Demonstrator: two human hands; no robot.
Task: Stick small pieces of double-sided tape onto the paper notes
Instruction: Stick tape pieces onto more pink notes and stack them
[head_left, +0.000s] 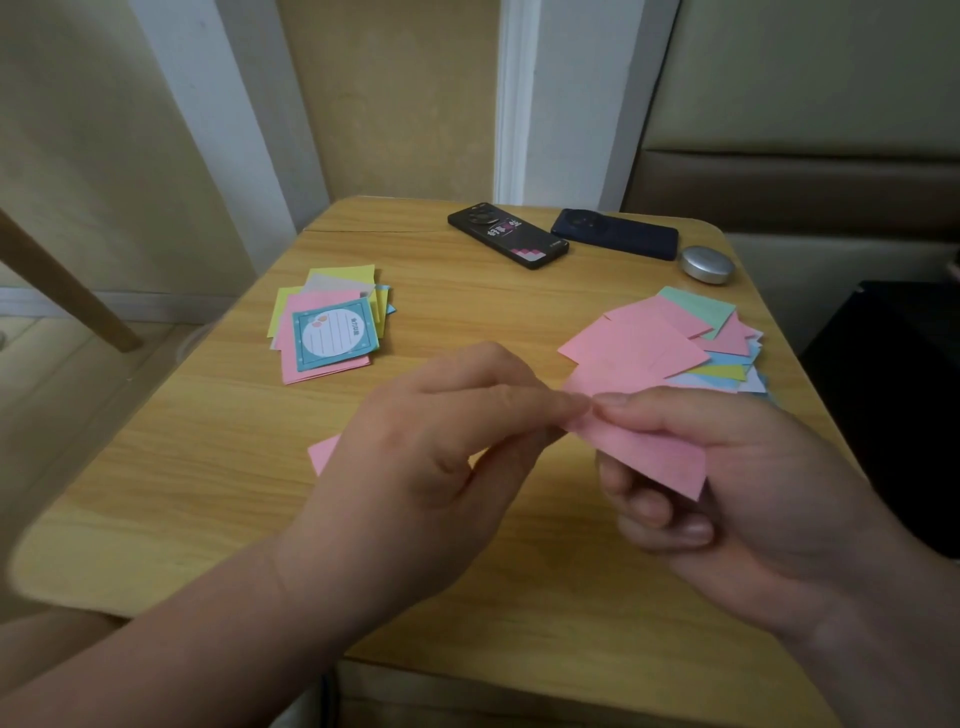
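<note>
**Pink note held in both hands**

A pink note (644, 457) is held above the middle of the tabletop (208, 467), pinched at one corner by curled fingers (540, 410) of the left hand (431, 452) and gripped by the right hand (769, 483). Tape cannot be seen. The paper is judged light and floppy, best taken by its edges. Open room is seen along the near edge, short of the left pile (327, 327) and right pile (670, 343)

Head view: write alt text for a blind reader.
Two hands pinch a pink note above a wooden table, the left hand meeting the right hand at its edge. Piles of coloured notes lie either side; two phones and a silver tin sit beyond.
</note>
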